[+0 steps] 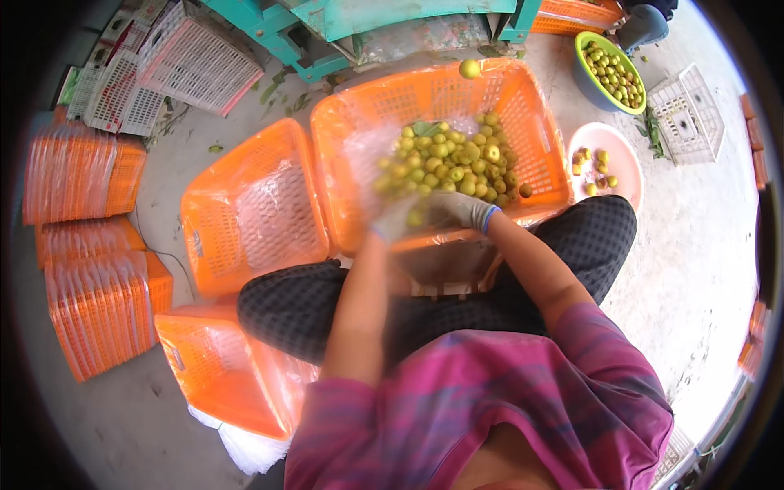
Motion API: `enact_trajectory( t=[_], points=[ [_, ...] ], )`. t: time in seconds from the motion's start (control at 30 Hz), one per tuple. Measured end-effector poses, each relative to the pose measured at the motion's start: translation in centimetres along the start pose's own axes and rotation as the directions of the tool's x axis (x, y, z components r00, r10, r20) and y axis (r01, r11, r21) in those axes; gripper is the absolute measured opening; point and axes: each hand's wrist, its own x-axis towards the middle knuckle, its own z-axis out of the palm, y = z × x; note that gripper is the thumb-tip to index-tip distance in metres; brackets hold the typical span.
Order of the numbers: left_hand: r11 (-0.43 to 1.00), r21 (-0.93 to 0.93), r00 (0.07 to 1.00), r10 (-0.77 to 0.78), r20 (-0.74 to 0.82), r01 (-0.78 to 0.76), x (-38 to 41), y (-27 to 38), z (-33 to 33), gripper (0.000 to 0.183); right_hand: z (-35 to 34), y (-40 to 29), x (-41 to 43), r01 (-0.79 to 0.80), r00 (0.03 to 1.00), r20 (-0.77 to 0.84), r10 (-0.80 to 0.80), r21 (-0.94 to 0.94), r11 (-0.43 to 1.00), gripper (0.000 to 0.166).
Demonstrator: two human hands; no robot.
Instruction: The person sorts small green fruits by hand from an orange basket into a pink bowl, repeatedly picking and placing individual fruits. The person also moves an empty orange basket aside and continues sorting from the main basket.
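Note:
A large orange plastic basket [539, 110], lined with clear film, holds a heap of yellow-green round fruit [450, 156] with a green leaf among them. My left hand [395, 219], in a pale glove and blurred, is at the basket's near side. A fruit [416, 217] shows between it and my right hand; whether it is gripped cannot be made out. My right hand [460, 207], in a pale glove with a blue cuff, touches the near edge of the heap, its fingers partly hidden. One fruit [470, 68] appears at the far rim, resting or in the air.
Left of it stands a film-lined orange basket [257, 208]; another basket [220, 373] is by my left knee. Stacked orange baskets [104, 306] are farther left. A pink basin [628, 165] and a green-rimmed tub [582, 79] hold fruit at right. A teal metal frame [404, 18] stands ahead.

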Motion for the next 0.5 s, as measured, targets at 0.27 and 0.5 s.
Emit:
enact_trajectory(
  t=[0.27, 0.5],
  points=[
    [0.941, 0.214, 0.937, -0.196, -0.290, 0.263, -0.5, 7.0, 6.2, 0.031, -3.6, 1.8, 3.5, 0.518, 0.840, 0.254, -0.479, -0.637, 0.571, 0.036],
    [0.353, 0.890, 0.950, 0.013, -0.311, 0.287, -3.0, 7.5, 8.5, 0.031, -3.9, -2.7, 3.3, -0.131, 0.861, -0.254, -0.440, -0.948, 0.289, 0.026]
  ],
)
